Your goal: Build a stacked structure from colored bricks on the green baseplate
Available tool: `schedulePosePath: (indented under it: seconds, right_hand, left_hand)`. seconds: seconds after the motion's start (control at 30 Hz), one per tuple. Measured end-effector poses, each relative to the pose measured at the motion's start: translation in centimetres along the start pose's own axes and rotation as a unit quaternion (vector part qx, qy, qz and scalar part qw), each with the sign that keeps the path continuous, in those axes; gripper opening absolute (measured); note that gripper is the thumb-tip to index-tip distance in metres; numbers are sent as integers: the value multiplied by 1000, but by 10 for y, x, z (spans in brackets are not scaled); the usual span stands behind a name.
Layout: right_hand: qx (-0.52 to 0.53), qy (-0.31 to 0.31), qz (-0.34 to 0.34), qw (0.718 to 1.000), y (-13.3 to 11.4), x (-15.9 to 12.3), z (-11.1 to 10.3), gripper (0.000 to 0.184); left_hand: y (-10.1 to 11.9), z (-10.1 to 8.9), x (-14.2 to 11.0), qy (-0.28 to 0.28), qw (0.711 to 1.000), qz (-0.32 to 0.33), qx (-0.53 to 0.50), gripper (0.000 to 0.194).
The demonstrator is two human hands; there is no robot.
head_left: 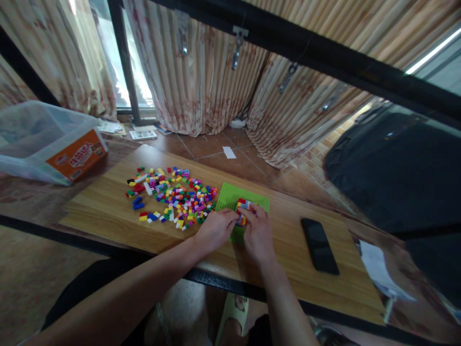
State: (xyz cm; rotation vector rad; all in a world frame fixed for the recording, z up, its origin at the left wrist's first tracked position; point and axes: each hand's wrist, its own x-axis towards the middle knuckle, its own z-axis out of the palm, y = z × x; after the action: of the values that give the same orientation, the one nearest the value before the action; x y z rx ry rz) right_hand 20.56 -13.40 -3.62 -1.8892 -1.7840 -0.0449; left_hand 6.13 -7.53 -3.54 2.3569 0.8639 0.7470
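Observation:
A green studded baseplate (227, 193) lies on the wooden board, and a small block structure (244, 203) of red, yellow, blue and pale toy bricks stands on it. From the left, my left hand (218, 228) reaches to the structure's near left side, fingertips pressed together; whether a brick is between them is hidden. My right hand (258, 231) is on the structure's right side, its curled fingers gripping the bricks. Both hands cover part of the structure and the plate's near half. Left of the plate spreads a pile of loose colourful bricks (190, 199).
A black phone (320, 246) lies on the wooden board (288, 262) to the right. A clear plastic bin (54, 139) with an orange label stands at the far left. White papers (383, 269) lie beyond the board's right end. A black metal bar (306, 41) crosses above.

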Motion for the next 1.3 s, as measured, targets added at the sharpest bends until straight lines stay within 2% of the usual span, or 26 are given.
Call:
schedulePosePath:
  seconds: [0.13,0.3,0.53,0.7,0.87,1.0,1.1,1.3]
  right_hand:
    - [-36,-19,2,999,-3,-1,1,49]
    - [-42,-14,8,999,-5,-2,3,49]
    - [-39,-11,29,999,-11,-4,4,48]
    - [-37,-26,33,998,-12,-4,2,47]
    - [-24,-20,29,999,-9,-5,2,47]
    - [-6,-11,27,1000,-5,-2,3,41]
    - [18,-16,17,1000,-2,1,1,37]
    - [25,-38,8,999,5,2,-1,33]
  left_hand:
    - [1,1,-2,-20,999,6,34,24]
    - [1,8,-6,-46,995,18,86,27]
    - [5,14,-15,-45,986,50,154,31]
    - [6,13,-19,-36,984,56,164,33]
    - [0,13,-16,-23,992,50,111,32]
    - [-11,6,-10,-5,999,43,-26,28]
    - [-15,-1,-7,7,993,10,-114,26]
    - [-11,-8,-5,4,989,-48,-140,30]
